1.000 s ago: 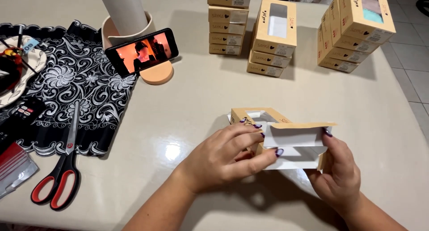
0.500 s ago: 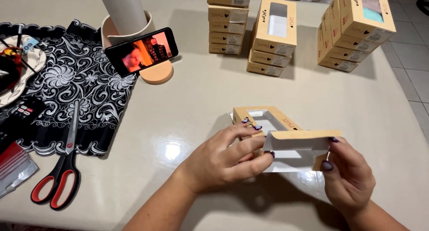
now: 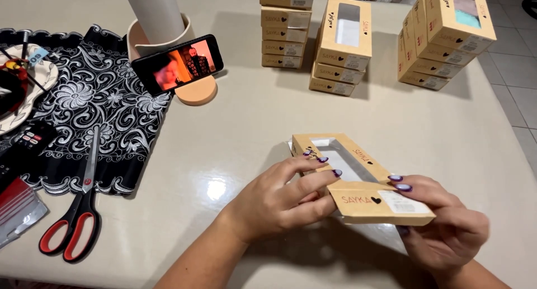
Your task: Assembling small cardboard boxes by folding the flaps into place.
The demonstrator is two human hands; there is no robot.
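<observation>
A flat tan cardboard box (image 3: 358,180) with a clear window in its lid is held just above the table, near its front edge. My left hand (image 3: 282,199) grips the box's left side, fingertips resting on the window. My right hand (image 3: 444,230) holds the near end from underneath, with the thumb on the end flap. Part of the box's underside is hidden by both hands.
Three stacks of similar tan boxes (image 3: 342,48) stand at the back. A phone (image 3: 178,63) leans on a round stand next to a white tube (image 3: 154,9). Red-handled scissors (image 3: 75,222) lie at the front left, beside a black patterned cloth (image 3: 84,115).
The box has been turned and lowered so its window faces up and its near end flap is folded shut. My right hand moved under that end.
</observation>
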